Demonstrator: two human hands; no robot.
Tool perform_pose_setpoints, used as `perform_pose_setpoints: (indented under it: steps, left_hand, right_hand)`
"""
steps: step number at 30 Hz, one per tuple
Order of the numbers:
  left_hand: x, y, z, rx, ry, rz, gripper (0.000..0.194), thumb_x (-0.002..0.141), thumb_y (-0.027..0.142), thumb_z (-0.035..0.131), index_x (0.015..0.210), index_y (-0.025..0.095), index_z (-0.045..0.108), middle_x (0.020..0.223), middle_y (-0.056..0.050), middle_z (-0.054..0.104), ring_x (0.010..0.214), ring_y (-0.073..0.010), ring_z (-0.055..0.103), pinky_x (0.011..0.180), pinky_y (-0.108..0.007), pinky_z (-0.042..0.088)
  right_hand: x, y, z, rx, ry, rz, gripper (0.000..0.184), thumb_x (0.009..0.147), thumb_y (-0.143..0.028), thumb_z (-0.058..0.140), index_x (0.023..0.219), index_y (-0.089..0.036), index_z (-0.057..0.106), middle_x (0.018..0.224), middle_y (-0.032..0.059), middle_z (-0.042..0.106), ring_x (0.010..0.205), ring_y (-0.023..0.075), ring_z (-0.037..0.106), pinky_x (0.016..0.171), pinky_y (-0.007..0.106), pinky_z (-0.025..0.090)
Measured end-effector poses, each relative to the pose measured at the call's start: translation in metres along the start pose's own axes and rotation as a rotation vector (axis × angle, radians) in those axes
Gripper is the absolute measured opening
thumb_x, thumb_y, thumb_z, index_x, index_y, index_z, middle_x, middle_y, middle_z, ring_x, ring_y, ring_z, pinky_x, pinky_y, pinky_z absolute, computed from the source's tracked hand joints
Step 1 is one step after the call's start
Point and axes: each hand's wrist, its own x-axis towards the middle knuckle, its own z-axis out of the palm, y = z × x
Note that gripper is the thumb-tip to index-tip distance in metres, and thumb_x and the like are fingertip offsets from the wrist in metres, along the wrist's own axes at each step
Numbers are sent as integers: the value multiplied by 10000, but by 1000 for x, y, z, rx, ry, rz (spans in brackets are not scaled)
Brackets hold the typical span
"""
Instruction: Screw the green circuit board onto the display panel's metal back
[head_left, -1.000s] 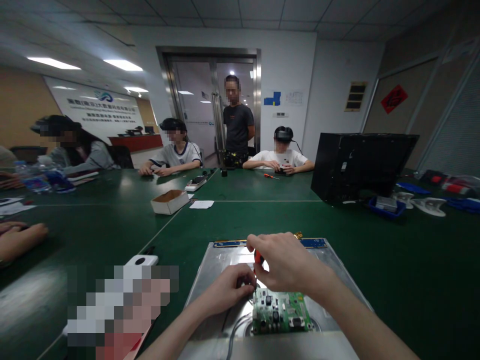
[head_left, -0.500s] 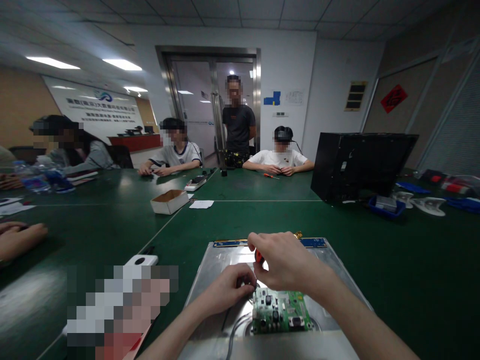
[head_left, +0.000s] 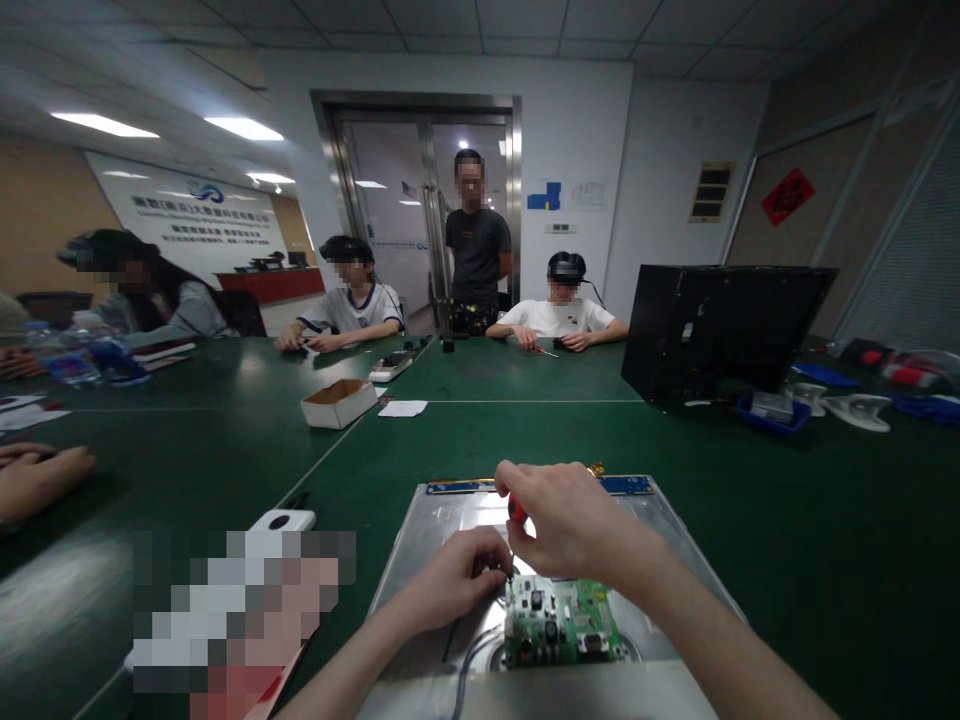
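Note:
Under my right hand (head_left: 581,525) shows the red-orange handle of a screwdriver (head_left: 517,508), gripped upright in curled fingers. Its lower end comes down at the upper left corner of a green circuit board (head_left: 559,622). My left hand (head_left: 459,572) is closed in a pinch right beside that corner; what its fingertips hold, if anything, is too small and covered to make out. Beneath the board lies a silvery metal panel (head_left: 409,550), with a narrow blue board (head_left: 630,486) along its far edge. A grey cable (head_left: 463,672) runs from the green board's left side.
A white device (head_left: 296,520), partly pixelated, lies left of the panel. Further off are an open cardboard box (head_left: 339,405), white paper (head_left: 403,408), a black monitor (head_left: 731,330) and a blue tray (head_left: 772,412). Several people are around the green table (head_left: 525,430).
My hands stay nearly in place, with the screwdriver handle slightly turned. Across the table, a person in white has reached a hand to the orange screwdriver lying there.

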Motion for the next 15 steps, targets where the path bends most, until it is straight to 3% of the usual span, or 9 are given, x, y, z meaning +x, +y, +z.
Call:
perform_pose_setpoints:
  steps: [6, 10, 15]
  left_hand:
    - [-3, 7, 0, 20, 15, -17, 131, 778, 124, 549, 861, 169, 640, 922, -34, 670, 858, -205, 594, 800, -305, 475]
    - [-2, 7, -1, 50, 15, 4, 168, 755, 94, 545, 873, 170, 638, 890, -23, 667, 838, -200, 592, 798, -306, 471]
    - [-2, 6, 0, 29, 17, 44, 154, 777, 101, 543, 888, 167, 627, 925, -36, 669, 879, -209, 598, 816, -308, 468]
  right_hand:
    - [0, 0, 0, -45, 23, 9, 162, 933, -387, 568, 936, -225, 555, 809, 9, 729, 695, 193, 668, 530, 282, 263]
    - [1, 0, 2, -52, 21, 7, 46, 915, -261, 549, 934, -219, 553, 821, 8, 728, 680, 177, 662, 516, 291, 230]
    - [-1, 0, 2, -6, 36, -44, 190, 825, -227, 587, 1011, -207, 555, 903, 27, 715, 697, 174, 645, 520, 284, 250]
